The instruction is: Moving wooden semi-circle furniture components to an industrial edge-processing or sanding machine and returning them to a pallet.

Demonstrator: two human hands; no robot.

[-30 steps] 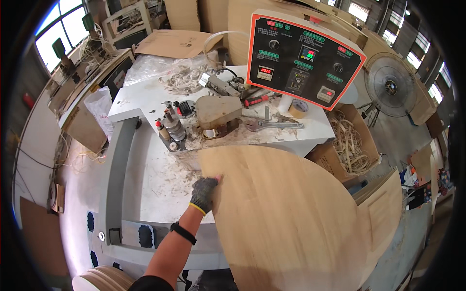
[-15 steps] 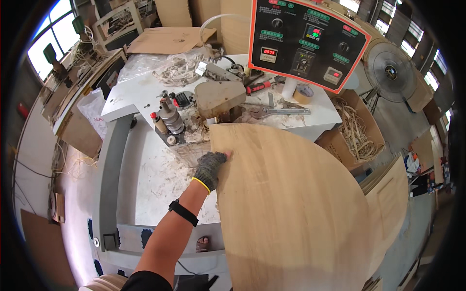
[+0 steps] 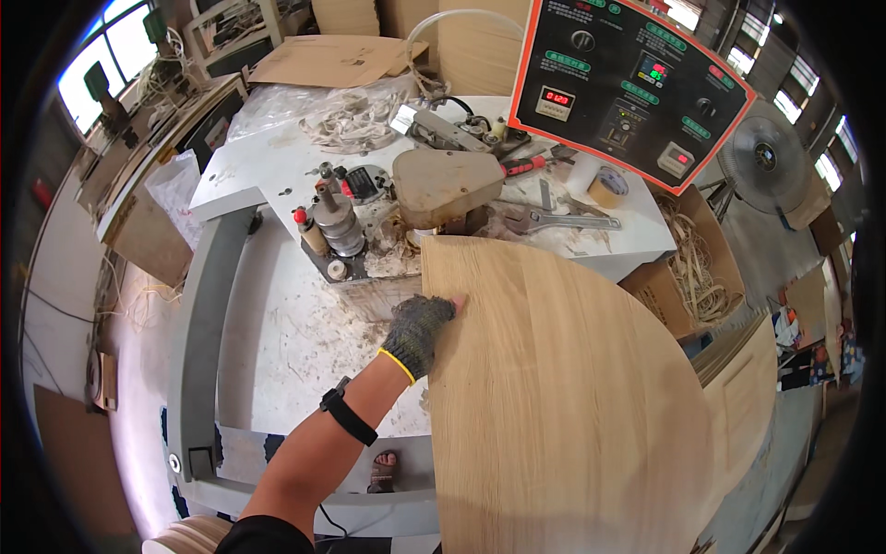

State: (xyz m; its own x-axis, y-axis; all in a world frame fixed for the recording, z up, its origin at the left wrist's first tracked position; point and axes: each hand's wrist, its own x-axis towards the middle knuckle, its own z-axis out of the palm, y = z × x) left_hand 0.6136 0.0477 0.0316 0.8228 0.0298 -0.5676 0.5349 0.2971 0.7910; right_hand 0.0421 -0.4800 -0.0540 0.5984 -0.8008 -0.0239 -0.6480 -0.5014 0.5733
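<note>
In the middle of the frame, your gloved left hand holds the left edge of a large, round-edged wooden panel; at upper right stands a black control box.

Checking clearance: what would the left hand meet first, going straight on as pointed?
The wooden panel, whose left edge the left hand holds; beyond it, the line may reach the wrench, though depth is unclear.

The gloved left hand is curled in a grip, its forearm slanting away below-left of it.
</note>
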